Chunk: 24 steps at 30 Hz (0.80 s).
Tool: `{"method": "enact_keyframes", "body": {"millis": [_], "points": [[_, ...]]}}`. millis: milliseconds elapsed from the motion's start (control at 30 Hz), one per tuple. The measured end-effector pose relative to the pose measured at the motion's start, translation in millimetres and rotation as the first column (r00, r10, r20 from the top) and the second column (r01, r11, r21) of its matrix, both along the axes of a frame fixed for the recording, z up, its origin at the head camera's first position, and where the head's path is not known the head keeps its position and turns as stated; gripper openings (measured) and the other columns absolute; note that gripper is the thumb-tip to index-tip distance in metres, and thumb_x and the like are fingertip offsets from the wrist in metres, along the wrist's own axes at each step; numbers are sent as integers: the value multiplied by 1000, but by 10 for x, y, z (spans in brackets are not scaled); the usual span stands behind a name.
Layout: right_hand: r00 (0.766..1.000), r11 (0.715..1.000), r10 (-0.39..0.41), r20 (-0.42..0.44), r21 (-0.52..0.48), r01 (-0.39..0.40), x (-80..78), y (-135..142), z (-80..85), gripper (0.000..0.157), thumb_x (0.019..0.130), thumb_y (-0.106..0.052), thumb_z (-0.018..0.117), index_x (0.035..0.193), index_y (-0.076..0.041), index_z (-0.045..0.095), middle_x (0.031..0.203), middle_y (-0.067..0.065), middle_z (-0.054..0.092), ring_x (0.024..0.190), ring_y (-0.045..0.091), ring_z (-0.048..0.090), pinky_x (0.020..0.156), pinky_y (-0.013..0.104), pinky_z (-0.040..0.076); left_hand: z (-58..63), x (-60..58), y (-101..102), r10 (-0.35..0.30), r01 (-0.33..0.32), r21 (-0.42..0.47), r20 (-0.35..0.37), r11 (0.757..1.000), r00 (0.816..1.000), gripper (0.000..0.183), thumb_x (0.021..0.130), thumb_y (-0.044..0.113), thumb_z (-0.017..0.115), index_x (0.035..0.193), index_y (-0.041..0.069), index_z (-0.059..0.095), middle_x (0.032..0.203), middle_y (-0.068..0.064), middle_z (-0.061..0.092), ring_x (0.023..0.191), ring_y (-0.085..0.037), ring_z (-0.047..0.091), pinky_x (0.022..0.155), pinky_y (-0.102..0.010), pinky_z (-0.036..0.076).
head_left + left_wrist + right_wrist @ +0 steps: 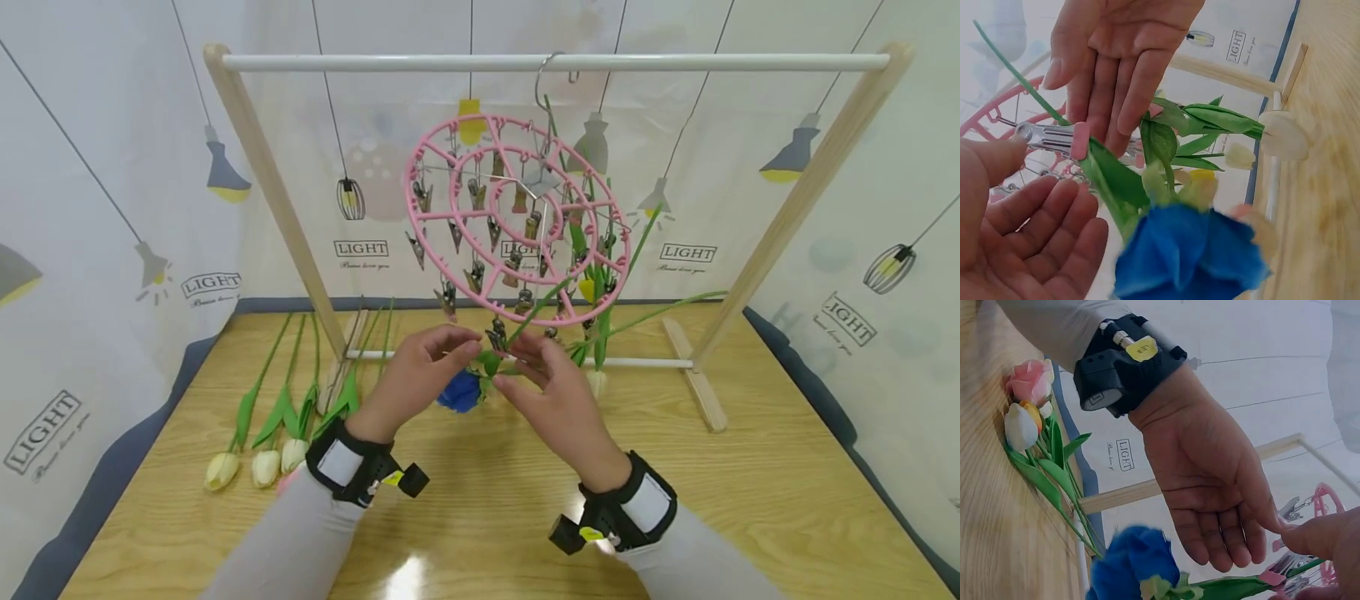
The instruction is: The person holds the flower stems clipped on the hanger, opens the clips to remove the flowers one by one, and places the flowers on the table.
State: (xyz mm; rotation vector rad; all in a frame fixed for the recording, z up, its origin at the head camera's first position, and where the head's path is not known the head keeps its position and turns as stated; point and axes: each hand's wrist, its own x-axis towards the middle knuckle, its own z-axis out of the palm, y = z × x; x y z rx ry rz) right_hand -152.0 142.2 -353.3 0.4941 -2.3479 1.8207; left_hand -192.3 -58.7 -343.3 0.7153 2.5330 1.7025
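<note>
A blue artificial rose hangs head-down from a metal clip at the near edge of a pink round clip hanger. The clip's pink tips close on the green stem beside a leaf. My left hand is left of the clip, its thumb tip at the clip's handle end and its other fingers loosely bent, apart from the flower. My right hand is on the other side, fingers extended beside the stem and clip in the left wrist view.
The hanger hooks on the white bar of a wooden-legged rack. Other artificial flowers, with a yellow bloom among them, hang at its right. Several tulips and a pink flower lie on the table at left.
</note>
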Motion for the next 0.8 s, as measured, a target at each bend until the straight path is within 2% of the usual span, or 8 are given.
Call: {"method": "enact_keyframes", "body": {"millis": [67,167,300,400,467,567,667,800], "points": [[1000,1000,4,8,-5,-4,-35,-40,-26,61,85,-29,68,136,-11,39,132,9,48,118,12,47,101,33,43,-108,-57,-32,31,-30,14,-2,999,1000,35,92,44,53,117,20,63,113,-2,66,99,-11,57,89,-47,48],[1000,1000,20,0,-15,-20,-77,-96,-54,57,87,-31,65,135,-11,41,133,8,49,119,13,47,101,31,43,-167,-80,-59,82,-82,-15,-27,997,996,36,91,47,54,114,21,64,108,2,67,96,-9,57,87,-46,49],[999,999,38,9,-32,-37,-91,-146,-45,56,89,-32,62,134,-8,41,141,6,43,121,12,45,102,33,42,-225,-101,-71,127,-137,-164,-74,977,989,29,92,41,55,112,21,64,104,6,67,90,-5,58,82,-42,52],[999,999,29,27,-38,-28,-98,-162,-39,58,90,-31,62,138,-10,38,141,6,42,120,13,45,100,34,45,-247,-107,-68,116,-138,-266,-94,954,989,29,94,37,54,113,19,64,104,5,67,88,-5,58,79,-40,53],[1000,999,19,22,-27,-18,-113,-169,-44,60,89,-28,62,141,-12,36,139,6,44,121,12,45,100,35,45,-256,-109,-66,107,-132,-290,-102,948,989,30,94,37,53,115,17,63,105,4,67,88,-5,58,78,-40,53],[1000,1000,-6,-7,13,6,-147,-183,-73,61,88,-23,64,141,-13,36,140,6,44,123,11,42,101,35,44,-264,-109,-69,132,-162,-269,-128,949,983,30,94,35,54,117,17,62,106,3,66,91,-6,57,79,-40,53],[999,998,-18,-32,59,20,-191,-201,-106,63,87,-18,66,142,-14,36,144,6,39,126,11,37,102,36,42,-281,-123,-73,145,-184,-213,-185,959,972,31,94,30,55,123,17,59,113,1,63,98,-10,56,81,-39,53],[998,995,-14,-55,95,19,-263,-236,-134,64,88,-19,64,144,-18,33,148,5,34,128,11,35,101,37,44,-310,-149,-67,126,-171,-146,-275,974,953,35,93,23,57,128,17,56,121,-3,60,105,-16,55,81,-38,53]]}}
